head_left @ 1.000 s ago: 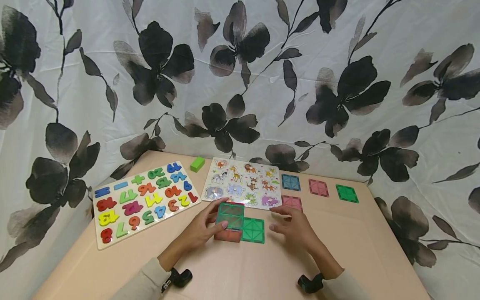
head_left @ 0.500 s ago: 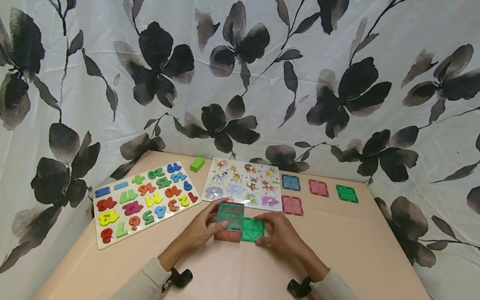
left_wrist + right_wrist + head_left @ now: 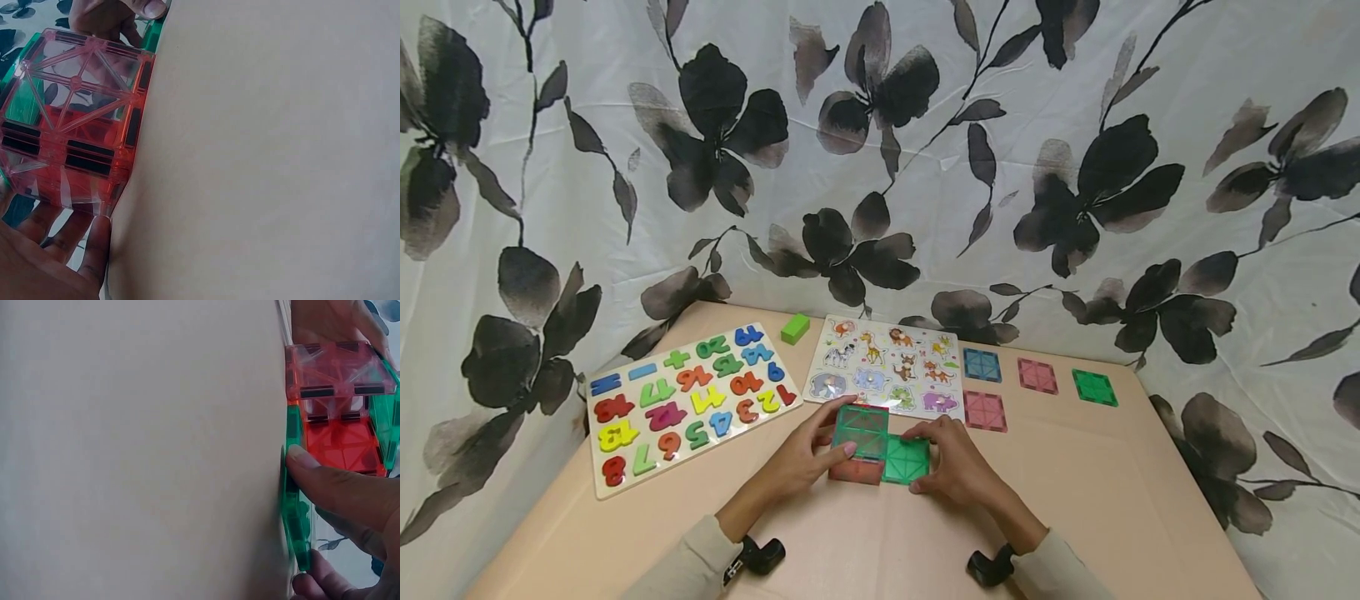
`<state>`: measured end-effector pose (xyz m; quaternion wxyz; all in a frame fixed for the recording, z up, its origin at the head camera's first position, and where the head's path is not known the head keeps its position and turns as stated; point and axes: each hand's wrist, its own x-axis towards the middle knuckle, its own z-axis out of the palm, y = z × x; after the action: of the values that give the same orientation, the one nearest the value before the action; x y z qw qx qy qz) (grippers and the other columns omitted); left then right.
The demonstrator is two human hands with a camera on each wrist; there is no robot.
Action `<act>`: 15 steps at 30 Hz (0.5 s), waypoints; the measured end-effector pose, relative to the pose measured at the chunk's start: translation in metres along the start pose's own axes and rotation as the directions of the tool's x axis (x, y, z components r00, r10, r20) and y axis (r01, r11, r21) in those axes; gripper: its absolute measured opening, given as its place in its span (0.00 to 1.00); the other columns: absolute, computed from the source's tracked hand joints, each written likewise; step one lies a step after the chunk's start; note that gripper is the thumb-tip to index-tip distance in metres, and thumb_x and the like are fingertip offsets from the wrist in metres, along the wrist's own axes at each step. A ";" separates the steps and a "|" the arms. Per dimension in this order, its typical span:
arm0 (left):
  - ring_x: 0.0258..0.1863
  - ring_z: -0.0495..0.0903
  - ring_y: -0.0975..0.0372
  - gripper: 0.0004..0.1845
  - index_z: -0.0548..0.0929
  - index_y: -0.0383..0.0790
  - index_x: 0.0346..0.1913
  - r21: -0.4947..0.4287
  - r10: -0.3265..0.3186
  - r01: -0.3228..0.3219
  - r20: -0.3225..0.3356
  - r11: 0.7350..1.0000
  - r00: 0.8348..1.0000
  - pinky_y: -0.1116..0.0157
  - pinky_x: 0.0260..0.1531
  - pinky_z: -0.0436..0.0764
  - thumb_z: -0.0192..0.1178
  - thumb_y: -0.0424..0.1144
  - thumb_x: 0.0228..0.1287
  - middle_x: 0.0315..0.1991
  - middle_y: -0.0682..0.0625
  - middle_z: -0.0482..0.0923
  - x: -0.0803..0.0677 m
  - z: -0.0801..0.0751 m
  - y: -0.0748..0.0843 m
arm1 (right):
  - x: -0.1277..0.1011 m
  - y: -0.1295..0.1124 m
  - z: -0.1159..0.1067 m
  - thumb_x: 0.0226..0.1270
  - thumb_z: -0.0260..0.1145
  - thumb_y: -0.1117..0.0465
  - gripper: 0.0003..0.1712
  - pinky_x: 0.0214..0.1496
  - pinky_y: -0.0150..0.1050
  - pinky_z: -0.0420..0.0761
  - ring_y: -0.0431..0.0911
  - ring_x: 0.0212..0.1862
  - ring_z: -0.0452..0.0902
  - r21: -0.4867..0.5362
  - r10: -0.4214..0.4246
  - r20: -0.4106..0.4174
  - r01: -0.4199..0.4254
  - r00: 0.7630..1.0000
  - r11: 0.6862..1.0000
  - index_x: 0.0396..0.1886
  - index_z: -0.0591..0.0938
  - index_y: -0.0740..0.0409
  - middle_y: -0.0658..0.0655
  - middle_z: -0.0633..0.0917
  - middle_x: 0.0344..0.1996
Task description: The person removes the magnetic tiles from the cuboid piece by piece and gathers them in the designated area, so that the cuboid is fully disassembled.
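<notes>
A box of see-through magnetic tiles (image 3: 859, 442), green on top with red sides, stands on the table in front of me. My left hand (image 3: 797, 454) grips it from the left, thumb at its near side and fingers behind. In the left wrist view its fingers (image 3: 97, 250) rest along the box's side. A flat green magnetic tile (image 3: 906, 459) lies against the box's lower right edge. My right hand (image 3: 962, 462) pinches this tile between thumb and fingers at its near and far edges. The right wrist view shows the thumb (image 3: 331, 478) on the tile's edge.
A wooden number puzzle board (image 3: 692, 417) lies to the left, an animal puzzle board (image 3: 885, 367) behind the box. A green block (image 3: 795, 328) sits between them. Loose tiles lie to the right: blue (image 3: 982, 365), two pink ones (image 3: 1037, 376) and green (image 3: 1094, 387). A floral cloth hangs behind.
My right hand has moved left from beside the green tile and now pinches it by its edges. The left hand keeps its grip on the box.
</notes>
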<state>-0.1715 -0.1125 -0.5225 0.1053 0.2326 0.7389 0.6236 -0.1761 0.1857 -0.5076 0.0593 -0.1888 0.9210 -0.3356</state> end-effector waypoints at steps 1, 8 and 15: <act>0.66 0.82 0.44 0.38 0.57 0.51 0.85 0.001 0.000 0.000 0.000 1.000 1.000 0.71 0.57 0.83 0.62 0.41 0.80 0.74 0.37 0.70 0.000 0.000 0.000 | 0.000 0.000 0.000 0.46 0.91 0.58 0.37 0.54 0.45 0.74 0.47 0.54 0.67 0.010 0.000 0.001 0.000 1.000 1.000 0.59 0.87 0.45 0.54 0.78 0.51; 0.67 0.81 0.44 0.38 0.57 0.50 0.85 0.007 -0.004 0.004 -0.005 1.000 1.000 0.70 0.58 0.83 0.62 0.41 0.80 0.74 0.37 0.71 0.000 0.000 0.000 | -0.001 -0.003 0.001 0.43 0.91 0.62 0.38 0.52 0.45 0.75 0.49 0.52 0.70 0.061 0.014 -0.035 -0.012 0.999 0.998 0.58 0.87 0.45 0.56 0.77 0.49; 0.67 0.81 0.43 0.38 0.57 0.48 0.85 0.008 0.000 0.000 -0.006 1.000 1.000 0.70 0.57 0.83 0.62 0.41 0.79 0.73 0.37 0.71 0.000 0.000 0.000 | -0.002 -0.009 0.003 0.51 0.84 0.73 0.31 0.45 0.36 0.81 0.50 0.46 0.75 0.225 0.144 -0.098 -0.119 0.985 0.967 0.54 0.89 0.47 0.58 0.78 0.53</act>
<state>-0.1719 -0.1122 -0.5226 0.1021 0.2310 0.7416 0.6215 -0.1709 0.1783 -0.5048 0.0494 -0.1002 0.8910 -0.4401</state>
